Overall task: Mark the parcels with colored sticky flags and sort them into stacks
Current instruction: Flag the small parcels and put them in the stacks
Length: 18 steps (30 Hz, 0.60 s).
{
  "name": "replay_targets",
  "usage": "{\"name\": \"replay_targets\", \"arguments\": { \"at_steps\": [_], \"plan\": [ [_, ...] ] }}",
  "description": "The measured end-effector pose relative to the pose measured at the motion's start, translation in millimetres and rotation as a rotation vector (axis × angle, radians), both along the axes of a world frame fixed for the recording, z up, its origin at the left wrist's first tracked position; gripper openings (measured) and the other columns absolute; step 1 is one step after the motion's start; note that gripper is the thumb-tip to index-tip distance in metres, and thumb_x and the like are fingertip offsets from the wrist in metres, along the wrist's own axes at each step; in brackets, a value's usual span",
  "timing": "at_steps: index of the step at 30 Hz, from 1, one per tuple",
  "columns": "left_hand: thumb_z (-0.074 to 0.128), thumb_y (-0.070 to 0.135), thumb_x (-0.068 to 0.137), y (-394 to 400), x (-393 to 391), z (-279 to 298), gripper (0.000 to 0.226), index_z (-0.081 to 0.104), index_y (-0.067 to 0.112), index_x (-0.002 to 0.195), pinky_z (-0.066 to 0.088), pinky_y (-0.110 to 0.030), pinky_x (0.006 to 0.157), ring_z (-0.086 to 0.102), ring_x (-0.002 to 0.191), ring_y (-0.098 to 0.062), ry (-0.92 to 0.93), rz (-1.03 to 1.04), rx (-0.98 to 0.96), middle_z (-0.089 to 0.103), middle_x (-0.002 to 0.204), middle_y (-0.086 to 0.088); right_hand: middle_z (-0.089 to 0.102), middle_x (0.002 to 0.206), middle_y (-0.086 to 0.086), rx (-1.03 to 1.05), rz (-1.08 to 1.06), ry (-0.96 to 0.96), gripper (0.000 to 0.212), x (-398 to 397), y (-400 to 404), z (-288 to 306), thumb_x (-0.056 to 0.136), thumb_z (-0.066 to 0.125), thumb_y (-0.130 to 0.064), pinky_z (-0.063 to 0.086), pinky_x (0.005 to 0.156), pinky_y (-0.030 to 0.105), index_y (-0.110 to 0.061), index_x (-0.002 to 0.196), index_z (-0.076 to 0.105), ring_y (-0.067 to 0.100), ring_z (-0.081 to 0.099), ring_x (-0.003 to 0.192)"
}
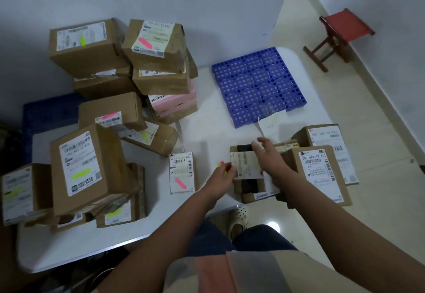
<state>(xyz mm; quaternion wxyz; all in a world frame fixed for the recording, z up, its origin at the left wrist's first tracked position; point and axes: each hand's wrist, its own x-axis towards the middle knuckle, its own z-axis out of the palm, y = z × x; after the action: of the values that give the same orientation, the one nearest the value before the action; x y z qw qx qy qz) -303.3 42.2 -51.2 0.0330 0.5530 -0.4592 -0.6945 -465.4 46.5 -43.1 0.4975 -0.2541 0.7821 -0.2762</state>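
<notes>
Where parcel [247,166] overhangs, open floor [345,200].

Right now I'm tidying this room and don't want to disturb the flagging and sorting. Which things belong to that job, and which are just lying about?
Part of the job:
- sticky flags pinched in the left hand
- parcel under the right hand
- flagged stacks
- unflagged boxes
- pink-flagged small parcel

Lying about:
- blue perforated pallet
- red stool
- loose paper slip

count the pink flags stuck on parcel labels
3: one on the top back parcel, one on the mid-left box, one on the small parcel by the left hand. Others may be hidden in the stacks.
</notes>
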Motion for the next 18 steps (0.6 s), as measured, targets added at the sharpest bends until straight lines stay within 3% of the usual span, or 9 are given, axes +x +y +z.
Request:
{"name": "replay_targets", "arguments": {
  "at_steps": [4, 8, 10, 14, 18],
  "plan": [
    [0.049, 0.037, 0.102, -8, 4, 9, 0.019, 0.040, 0.040, 0.118, 0.051, -0.021, 0.079, 0.060, 0.101, -0.003, 0.078, 0.170, -0.020, 0.060, 0.105, 0.018, 0.057, 0.129, 0.007, 0.022, -0.055, -0.202, 0.055, 3, -4, 0, 0.096, 0.049, -0.051, 0.053, 0.089, 0.039, -0.022, 0.142, 0.040, 0.023, 0.059, 0.110],
    [0.054, 0.048, 0.096, -27, 21, 8, 0.034, 0.052, 0.037, 0.128, 0.051, -0.029, 0.095, 0.060, 0.113, -0.008, 0.091, 0.295, -0.038, 0.059, 0.133, 0.005, 0.066, 0.114, 0.013, -0.060, -0.138, -0.352, 0.037, 7, -8, 3, 0.096, 0.054, -0.045, 0.056, 0.079, 0.036, -0.016, 0.118, 0.059, 0.024, 0.064, 0.102],
    [0.050, 0.050, 0.098, -36, 32, 13, 0.036, 0.059, 0.030, 0.126, 0.050, -0.032, 0.099, 0.061, 0.111, -0.010, 0.110, 0.376, -0.065, 0.063, 0.128, 0.002, 0.067, 0.104, 0.009, -0.112, -0.257, -0.442, 0.029, 9, -12, 8, 0.098, 0.053, -0.039, 0.053, 0.071, 0.030, -0.013, 0.112, 0.059, 0.021, 0.063, 0.096],
    [0.042, 0.061, 0.096, -46, 55, 19, 0.046, 0.065, 0.030, 0.122, 0.049, -0.035, 0.101, 0.062, 0.112, -0.013, 0.119, 0.389, -0.085, 0.068, 0.120, 0.004, 0.066, 0.090, 0.006, -0.193, -0.414, -0.531, 0.029, 16, -18, 15, 0.099, 0.054, -0.031, 0.051, 0.066, 0.028, -0.008, 0.116, 0.056, 0.018, 0.062, 0.087],
    [0.047, 0.059, 0.094, -51, 65, 26, 0.046, 0.066, 0.026, 0.120, 0.050, -0.030, 0.096, 0.064, 0.112, -0.014, 0.156, 0.370, -0.096, 0.071, 0.116, 0.003, 0.069, 0.108, 0.015, -0.250, -0.454, -0.559, 0.038, 30, -21, 20, 0.098, 0.050, -0.021, 0.054, 0.066, 0.027, 0.001, 0.129, 0.049, 0.020, 0.064, 0.095]
  ]
}}
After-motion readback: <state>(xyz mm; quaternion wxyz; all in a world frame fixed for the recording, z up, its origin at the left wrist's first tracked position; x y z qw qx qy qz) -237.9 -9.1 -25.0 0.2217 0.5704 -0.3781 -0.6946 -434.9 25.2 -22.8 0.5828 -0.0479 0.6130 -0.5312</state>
